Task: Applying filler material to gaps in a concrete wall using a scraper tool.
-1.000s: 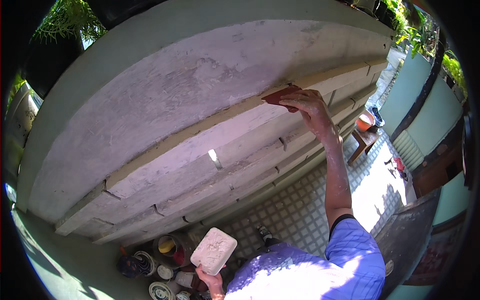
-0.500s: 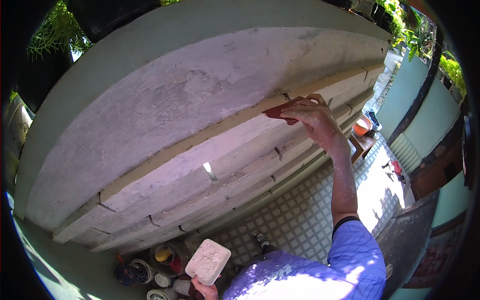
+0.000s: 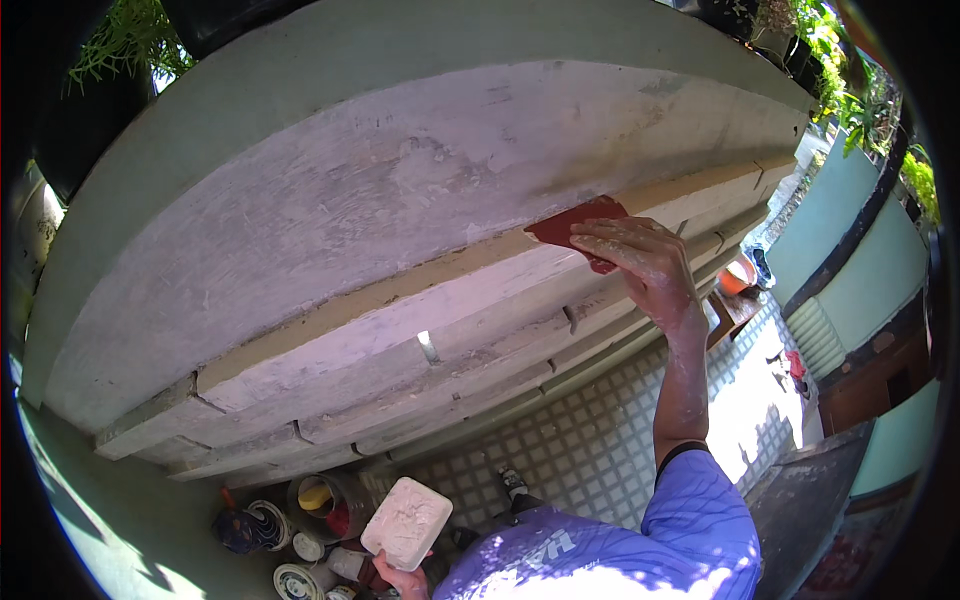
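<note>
My right hand (image 3: pixel 645 262) is closed on a dark red flat putty spreader (image 3: pixel 577 226). Its blade lies against the tan ledge (image 3: pixel 430 268) that runs along the wall, where the ledge meets the pale upper face (image 3: pixel 400 170). Low in the view, my left hand (image 3: pixel 401 577) grips the edge of a white rectangular tray (image 3: pixel 407 523). Pale pinkish paste is spread over the tray's inside. The fingers under the tray are partly hidden.
Stepped ledges (image 3: pixel 480 360) with dark notches run below the tan one. Several buckets and tubs (image 3: pixel 330 505) crowd the floor at lower left. An orange bucket (image 3: pixel 737 276) stands far right near a wooden stool. Checkered tiles (image 3: pixel 590 430) cover the floor; black plant pots line the wall's top.
The spreader has turned so more of its flat red face shows, and my right hand's fingers now lie flatter along it. The view has shifted slightly; the tray stays in my left hand.
</note>
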Tool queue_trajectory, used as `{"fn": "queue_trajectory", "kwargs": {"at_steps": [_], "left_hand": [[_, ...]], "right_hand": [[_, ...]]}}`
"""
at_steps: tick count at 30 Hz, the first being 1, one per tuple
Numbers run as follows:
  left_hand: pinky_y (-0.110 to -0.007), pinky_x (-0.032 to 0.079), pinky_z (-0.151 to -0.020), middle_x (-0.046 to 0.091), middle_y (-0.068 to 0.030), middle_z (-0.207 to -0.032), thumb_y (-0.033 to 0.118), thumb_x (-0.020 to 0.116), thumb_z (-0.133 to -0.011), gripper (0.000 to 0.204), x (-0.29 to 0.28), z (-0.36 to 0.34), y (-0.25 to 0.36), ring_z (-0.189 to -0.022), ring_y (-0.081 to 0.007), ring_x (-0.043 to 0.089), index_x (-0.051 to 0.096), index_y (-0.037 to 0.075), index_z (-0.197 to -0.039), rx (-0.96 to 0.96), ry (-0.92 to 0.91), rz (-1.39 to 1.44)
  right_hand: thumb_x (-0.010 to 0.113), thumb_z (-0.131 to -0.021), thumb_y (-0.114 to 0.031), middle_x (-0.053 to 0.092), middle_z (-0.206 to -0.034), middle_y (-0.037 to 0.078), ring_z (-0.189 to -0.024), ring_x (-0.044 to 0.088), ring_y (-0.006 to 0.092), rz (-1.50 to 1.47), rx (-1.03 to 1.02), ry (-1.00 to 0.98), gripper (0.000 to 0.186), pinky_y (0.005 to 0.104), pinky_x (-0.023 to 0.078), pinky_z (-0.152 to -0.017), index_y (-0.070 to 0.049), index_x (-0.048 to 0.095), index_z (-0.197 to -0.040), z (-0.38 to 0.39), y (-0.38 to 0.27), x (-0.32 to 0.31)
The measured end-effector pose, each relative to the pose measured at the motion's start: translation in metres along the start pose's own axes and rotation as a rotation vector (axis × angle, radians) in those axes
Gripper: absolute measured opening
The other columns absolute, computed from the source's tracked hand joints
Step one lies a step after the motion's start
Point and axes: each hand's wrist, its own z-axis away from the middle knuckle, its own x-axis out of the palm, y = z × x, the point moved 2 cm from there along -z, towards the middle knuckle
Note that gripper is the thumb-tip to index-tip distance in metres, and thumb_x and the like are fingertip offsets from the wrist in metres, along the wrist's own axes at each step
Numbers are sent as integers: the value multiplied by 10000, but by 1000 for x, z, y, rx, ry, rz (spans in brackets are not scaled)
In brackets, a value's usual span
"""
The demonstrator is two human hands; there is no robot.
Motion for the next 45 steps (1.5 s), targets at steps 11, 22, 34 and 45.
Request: {"fn": "queue_trajectory", "kwargs": {"at_steps": [11,22,34,45], "left_hand": [[-502,592,-523,636,-139,-1223,494,424,-847,681,-6,8,-1,-971,-368,675,460,42,-1354,55,98,72],[-461,590,-507,652,-112,-1205,513,441,-836,664,-28,16,10,-957,-337,687,483,71,-1330,108,175,78],[-551,581,-574,611,-145,-1251,469,483,-811,696,-63,19,11,-1023,-396,643,431,62,-1374,97,147,182],[-547,571,-599,598,-140,-1263,460,471,-807,665,-102,54,19,-1022,-394,640,438,111,-1372,140,132,294]], "right_hand": [[602,-743,106,720,-1104,30,-1049,681,201,1,-16,50,439,370,511,-918,-135,727,-1087,-3,-16,29],[601,-663,136,707,-1132,50,-1061,671,223,5,-35,-71,523,373,516,-907,-113,712,-1110,-7,-57,52],[551,-644,187,719,-1068,70,-1053,668,272,-232,-84,-5,552,362,525,-855,-75,703,-1106,-25,-157,63],[578,-678,187,711,-1095,78,-1013,681,248,-293,-230,58,525,360,549,-857,-99,710,-1098,-76,-267,108]]}}
